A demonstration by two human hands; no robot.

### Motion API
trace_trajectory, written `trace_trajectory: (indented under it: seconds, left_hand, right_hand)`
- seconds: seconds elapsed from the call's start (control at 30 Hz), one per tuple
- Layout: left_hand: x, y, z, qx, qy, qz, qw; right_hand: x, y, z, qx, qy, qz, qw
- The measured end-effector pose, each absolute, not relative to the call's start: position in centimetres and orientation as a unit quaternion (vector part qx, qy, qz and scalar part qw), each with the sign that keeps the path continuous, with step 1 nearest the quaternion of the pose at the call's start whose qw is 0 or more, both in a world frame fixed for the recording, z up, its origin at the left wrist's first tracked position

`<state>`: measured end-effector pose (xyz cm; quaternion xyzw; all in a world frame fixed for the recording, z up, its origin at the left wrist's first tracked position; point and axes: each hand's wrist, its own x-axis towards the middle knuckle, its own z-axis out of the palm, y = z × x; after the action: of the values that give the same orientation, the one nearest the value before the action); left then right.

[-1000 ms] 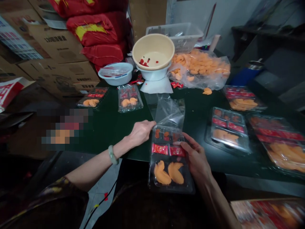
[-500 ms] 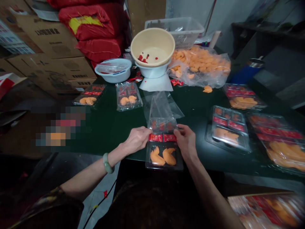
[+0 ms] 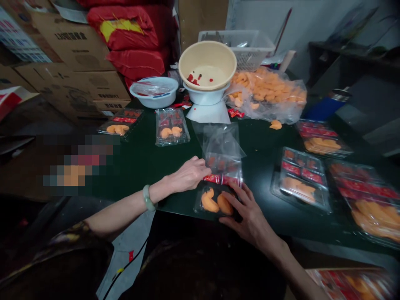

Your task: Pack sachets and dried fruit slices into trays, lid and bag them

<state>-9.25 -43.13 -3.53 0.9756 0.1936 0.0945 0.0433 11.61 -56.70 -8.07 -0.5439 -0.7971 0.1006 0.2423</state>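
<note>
In front of me at the table's near edge lies a black tray [image 3: 200,207] with two orange fortune cookies [image 3: 209,201] and red packets [image 3: 212,178]. Its far part sits inside a clear plastic bag [image 3: 220,139], whose loose end stretches away from me. My left hand [image 3: 191,174] is closed on the bag's edge at the tray's left side. Spread over the tray's right side is my right hand [image 3: 250,214], fingertips by the right cookie and red packet, thumb low near the front edge. Whether it presses the tray or the film I cannot tell.
Filled trays stand to the right, one a clear-lidded tray [image 3: 302,177]; a bagged tray [image 3: 172,127] lies left of centre. At the back are a cream basin [image 3: 208,62], a light blue basin [image 3: 156,93], a large bag of fortune cookies [image 3: 271,93] and a blue cup [image 3: 328,104].
My right hand has left the bag's edge, come nearer to me and spread its fingers over the tray's right side. My left hand stays at the left edge. The camera view has shifted slightly.
</note>
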Motion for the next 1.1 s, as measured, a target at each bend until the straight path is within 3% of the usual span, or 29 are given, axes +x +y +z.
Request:
trace_trajectory:
  seconds: [0.13, 0.3, 0.5, 0.63, 0.97, 1.1]
  left_hand:
    - [-8.3, -43.6, -2.4, 0.988, 0.139, 0.064, 0.013]
    - [-8.9, -44.1, -2.3, 0.991, 0.122, 0.050, 0.019]
    - [-9.8, -45.8, -2.7, 0.983, 0.163, 0.078, -0.040]
    - [-10.0, -49.2, -3.5, 0.970, 0.188, 0.132, -0.081]
    - [-15.3, -55.8, -7.9, 0.788, 0.534, 0.298, -0.063]
    - [-14.5, -55.6, -7.9, 0.738, 0.603, 0.297, -0.059]
  right_hand:
    - [9.9, -56.1, -8.5, -0.585, -0.765, -0.014, 0.267]
    - [9.9, -53.5, -6.8, -0.637, -0.730, -0.103, 0.226]
    - [9.2, -49.7, -5.9, -0.554, -0.814, -0.061, 0.161]
    - [6.5, -50.3, -7.4, -0.583, -0.784, -0.089, 0.193]
    - [2.7, -52.3, -6.7, -0.605, -0.773, -0.041, 0.184]
    - [0.6, -53.5, -5.2, -0.609, -0.768, -0.047, 0.193]
